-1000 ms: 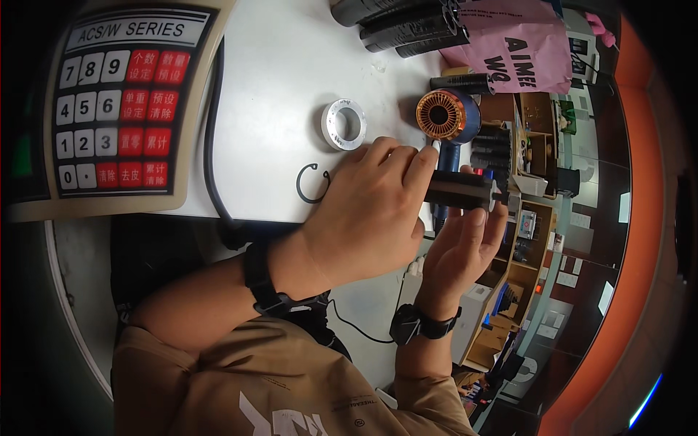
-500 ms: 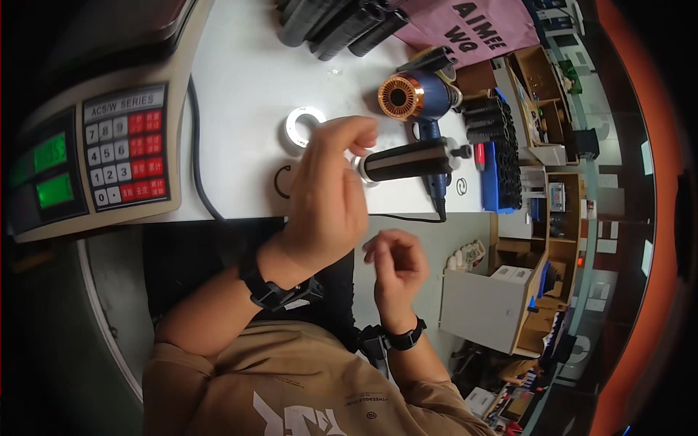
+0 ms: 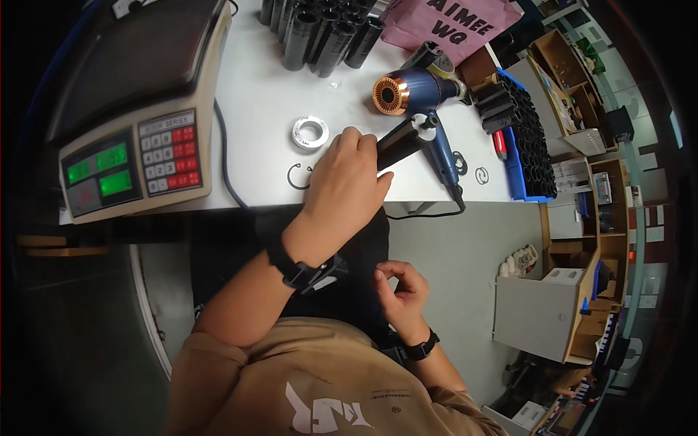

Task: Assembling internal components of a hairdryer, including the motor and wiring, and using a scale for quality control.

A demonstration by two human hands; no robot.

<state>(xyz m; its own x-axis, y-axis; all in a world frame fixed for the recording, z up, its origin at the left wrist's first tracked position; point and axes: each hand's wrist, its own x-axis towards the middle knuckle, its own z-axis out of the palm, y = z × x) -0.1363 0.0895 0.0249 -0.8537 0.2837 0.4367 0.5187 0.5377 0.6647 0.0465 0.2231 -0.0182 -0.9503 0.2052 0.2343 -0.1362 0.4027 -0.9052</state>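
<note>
My left hand reaches over the white table, its fingers bent round the lower end of a black cylinder with a pale metal end and a short stub. The thumb sticks out on the near side; the fingertips are hidden. Just left of this hand lie a silver metal ring and an open black snap ring. Beyond the cylinder rests a dark blue hair dryer with a copper grille. My right hand hangs below the table edge, index finger curled toward the thumb; anything pinched there cannot be made out.
A weighing scale fills the left side, with a dark cable beside it. Several black tubes stand at the back near a pink bag. On the right are thin dark rings and a blue tray packed with black tubes.
My left hand has lowered, from above the cylinder's near end to round it. The cylinder's stubbed end now points more up and away. The whole view has shifted with my head.
</note>
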